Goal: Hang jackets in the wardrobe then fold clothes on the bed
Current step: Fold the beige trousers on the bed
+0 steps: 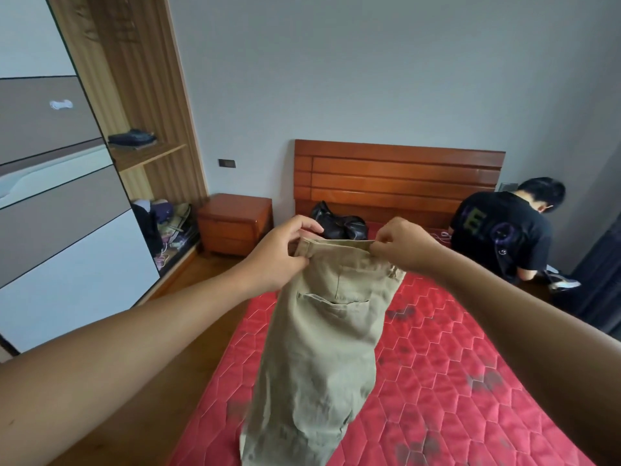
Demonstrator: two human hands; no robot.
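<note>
A pair of khaki trousers (pixel 322 348) hangs in the air over the red quilted mattress (pixel 453 381), waistband up, a back pocket facing me. My left hand (pixel 275 253) grips the left end of the waistband. My right hand (pixel 403 245) pinches the right end. The legs drop down toward the bed's near edge. The wardrobe (pixel 67 196) stands at the left with an open wooden shelf section (pixel 148 156) holding folded dark clothes.
A black bag (pixel 339 223) lies at the head of the bed by the wooden headboard (pixel 396 176). A nightstand (pixel 235 223) stands left of the bed. A person in a black T-shirt (pixel 504 233) crouches at the bed's right side. Mixed clothes lie in the wardrobe's bottom (pixel 168 223).
</note>
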